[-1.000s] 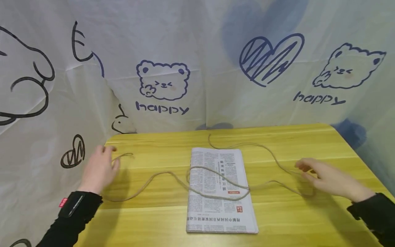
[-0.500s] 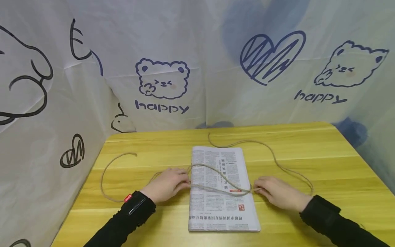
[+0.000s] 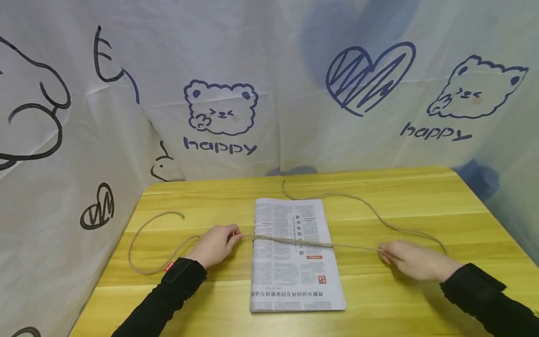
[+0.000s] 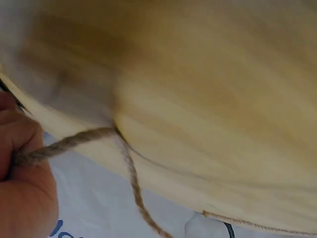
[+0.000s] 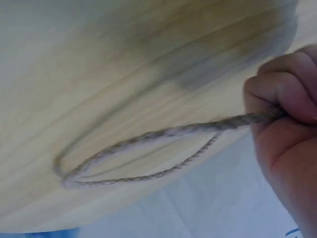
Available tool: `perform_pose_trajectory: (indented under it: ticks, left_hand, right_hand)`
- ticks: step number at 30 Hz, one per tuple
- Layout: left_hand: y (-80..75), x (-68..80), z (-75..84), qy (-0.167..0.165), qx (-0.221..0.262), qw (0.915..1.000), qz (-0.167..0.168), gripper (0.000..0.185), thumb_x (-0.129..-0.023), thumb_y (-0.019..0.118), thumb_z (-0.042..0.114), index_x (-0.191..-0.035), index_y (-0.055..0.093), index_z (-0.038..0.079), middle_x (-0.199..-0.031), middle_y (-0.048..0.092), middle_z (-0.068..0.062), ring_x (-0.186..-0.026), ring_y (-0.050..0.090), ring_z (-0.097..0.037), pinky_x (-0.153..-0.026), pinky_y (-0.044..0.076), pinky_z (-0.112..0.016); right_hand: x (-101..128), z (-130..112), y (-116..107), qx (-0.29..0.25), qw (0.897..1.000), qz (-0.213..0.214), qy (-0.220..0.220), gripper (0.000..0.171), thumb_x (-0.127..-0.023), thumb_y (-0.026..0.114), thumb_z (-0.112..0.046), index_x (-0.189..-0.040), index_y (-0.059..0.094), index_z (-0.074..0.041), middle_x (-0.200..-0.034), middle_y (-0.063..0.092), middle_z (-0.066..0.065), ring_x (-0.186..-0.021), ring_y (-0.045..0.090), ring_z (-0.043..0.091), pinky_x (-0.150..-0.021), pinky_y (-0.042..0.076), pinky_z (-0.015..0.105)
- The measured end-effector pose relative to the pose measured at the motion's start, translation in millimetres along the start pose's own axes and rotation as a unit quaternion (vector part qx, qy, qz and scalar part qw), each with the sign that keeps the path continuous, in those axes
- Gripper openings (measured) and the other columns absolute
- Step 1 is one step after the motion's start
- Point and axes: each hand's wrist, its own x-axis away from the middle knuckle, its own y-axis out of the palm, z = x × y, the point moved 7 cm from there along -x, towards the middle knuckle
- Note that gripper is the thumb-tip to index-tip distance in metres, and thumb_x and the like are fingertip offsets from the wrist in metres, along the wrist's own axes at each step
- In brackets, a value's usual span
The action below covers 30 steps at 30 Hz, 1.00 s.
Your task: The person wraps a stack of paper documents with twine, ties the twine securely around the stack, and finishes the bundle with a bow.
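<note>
twine drawn taut across folded newspaper, both hands pinching it.
left hand (image 3: pixel 215 244) at 9 o'clock and right hand (image 3: pixel 410 259) at 3 o'clock of the folded newspaper (image 3: pixel 294 255) each pinch the jute twine (image 3: pixel 290 241), stretched straight over the paper's middle on the yellow table (image 3: pixel 421 304). judged: cinching step; next likely needs even tension. twine coarse, braided, its slack tails looping outward.
</note>
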Motion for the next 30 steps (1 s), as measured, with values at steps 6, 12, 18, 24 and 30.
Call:
perform_pose_trajectory:
  ticks: [6,12,18,24,30]
  left_hand:
    - [3.9,-0.5,4.4,-0.009,0.01,0.9994,-0.031,0.015,-0.103,0.059,0.027,-0.098,0.067,0.015,-0.071,0.057,0.003,-0.061,0.047,-0.011,-0.061,0.038,-0.027]
    - [10.3,-2.2,12.7,-0.027,0.077,0.9939,-0.075,0.032,-0.105,0.053,0.039,-0.125,0.058,0.014,-0.079,0.062,0.002,-0.065,0.051,-0.012,-0.065,0.041,-0.028]
    - [16.9,-5.9,22.6,-0.032,0.101,0.9907,-0.084,0.041,-0.103,0.055,0.044,-0.127,0.054,0.012,-0.078,0.057,-0.002,-0.062,0.045,-0.012,-0.058,0.035,-0.025]
    - [17.5,-6.4,22.1,-0.102,0.092,0.9875,-0.077,0.046,-0.104,0.048,0.052,-0.105,0.064,0.009,-0.082,0.061,-0.004,-0.067,0.05,-0.015,-0.061,0.037,-0.028]
    - [18.4,-10.8,30.8,-0.076,0.097,0.9904,-0.063,0.039,-0.105,0.052,0.044,-0.087,0.06,0.01,-0.065,0.042,0.001,-0.056,0.038,-0.013,-0.056,0.029,-0.026]
  right_hand:
    - [-7,-9,-4,0.062,0.998,-0.012,0.01,0.011,-0.101,0.052,-0.006,-0.094,0.054,-0.014,-0.082,0.05,-0.009,-0.071,0.042,0.0,-0.063,0.038,0.027]
    - [-31,-43,1,0.121,0.992,0.034,-0.005,0.046,-0.085,0.077,-0.025,-0.123,0.056,-0.012,-0.102,0.059,-0.004,-0.091,0.056,0.009,-0.079,0.052,0.034]
    - [-49,-63,20,0.077,0.997,-0.023,-0.021,0.059,-0.074,0.087,-0.023,-0.12,0.052,-0.016,-0.098,0.055,-0.007,-0.084,0.049,0.007,-0.075,0.046,0.026]
    - [-53,-60,25,-0.076,0.994,-0.078,0.003,0.051,-0.077,0.087,-0.034,-0.109,0.053,-0.013,-0.074,0.05,-0.006,-0.064,0.045,0.004,-0.06,0.036,0.019]
    - [-60,-58,27,-0.065,0.994,-0.075,-0.038,0.025,-0.093,0.071,-0.034,-0.082,0.06,-0.015,-0.067,0.039,-0.012,-0.06,0.037,-0.001,-0.06,0.032,0.018]
